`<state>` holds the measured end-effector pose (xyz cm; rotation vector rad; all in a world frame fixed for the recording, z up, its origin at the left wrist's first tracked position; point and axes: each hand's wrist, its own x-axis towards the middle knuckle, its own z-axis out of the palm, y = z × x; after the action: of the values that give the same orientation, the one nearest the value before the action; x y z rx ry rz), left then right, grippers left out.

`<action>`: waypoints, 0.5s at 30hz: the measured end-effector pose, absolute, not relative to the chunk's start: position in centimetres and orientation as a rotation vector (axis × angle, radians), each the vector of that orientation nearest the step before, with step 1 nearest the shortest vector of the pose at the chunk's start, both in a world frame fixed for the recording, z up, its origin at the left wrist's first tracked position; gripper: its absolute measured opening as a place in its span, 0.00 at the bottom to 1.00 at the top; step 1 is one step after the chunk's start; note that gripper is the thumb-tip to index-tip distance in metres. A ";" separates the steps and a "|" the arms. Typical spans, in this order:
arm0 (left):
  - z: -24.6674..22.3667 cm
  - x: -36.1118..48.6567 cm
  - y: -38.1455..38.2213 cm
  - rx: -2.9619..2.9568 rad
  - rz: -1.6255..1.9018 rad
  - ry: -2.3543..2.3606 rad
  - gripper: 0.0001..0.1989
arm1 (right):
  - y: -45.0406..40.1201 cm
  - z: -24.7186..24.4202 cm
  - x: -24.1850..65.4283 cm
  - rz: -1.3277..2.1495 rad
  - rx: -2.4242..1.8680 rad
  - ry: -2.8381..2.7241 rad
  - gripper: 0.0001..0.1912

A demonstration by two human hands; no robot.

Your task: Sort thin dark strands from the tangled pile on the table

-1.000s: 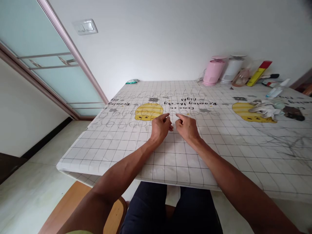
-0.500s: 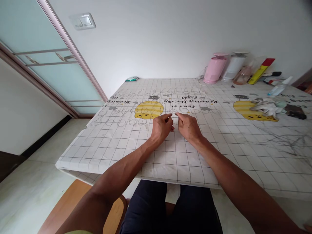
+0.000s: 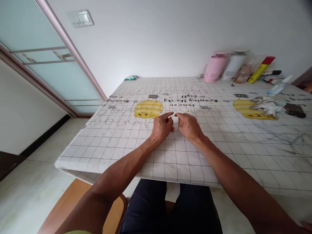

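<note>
My left hand [image 3: 162, 126] and my right hand [image 3: 189, 126] rest close together over the middle of the checked tablecloth [image 3: 136, 159]. The fingers of both are curled, with index fingers and thumbs brought in toward each other and the tips a small gap apart. Whatever is pinched there, if anything, is too fine to make out. Beyond and to the left of my hands lie rows of thin, wiry loops [image 3: 121, 122] on the cloth. A loose spread of thin dark strands [image 3: 290, 143] lies to the right.
A crumpled cloth [image 3: 265, 106] and a dark item [image 3: 295, 110] lie at the right. Along the wall stand a pink cylinder device [image 3: 214, 68], a white one [image 3: 233, 66], a spray bottle [image 3: 243, 74] and a yellow-red box [image 3: 261, 70]. A green packet [image 3: 131, 78] sits at the far-left corner.
My left index finger has straightened slightly toward the right hand. Otherwise both hands stay in nearly the same place; the view has shifted very slightly.
</note>
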<state>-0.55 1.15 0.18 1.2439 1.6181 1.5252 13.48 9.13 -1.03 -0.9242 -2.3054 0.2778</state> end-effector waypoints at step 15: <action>-1.2 -1.1 1.5 1.476 1.467 1.688 0.16 | 9.4 -1.1 14.0 0.186 -0.922 -2.407 0.21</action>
<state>-1.13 1.47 -1.19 1.4764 1.6881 1.4666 14.01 9.38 -1.07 -0.9217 -2.4070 0.1861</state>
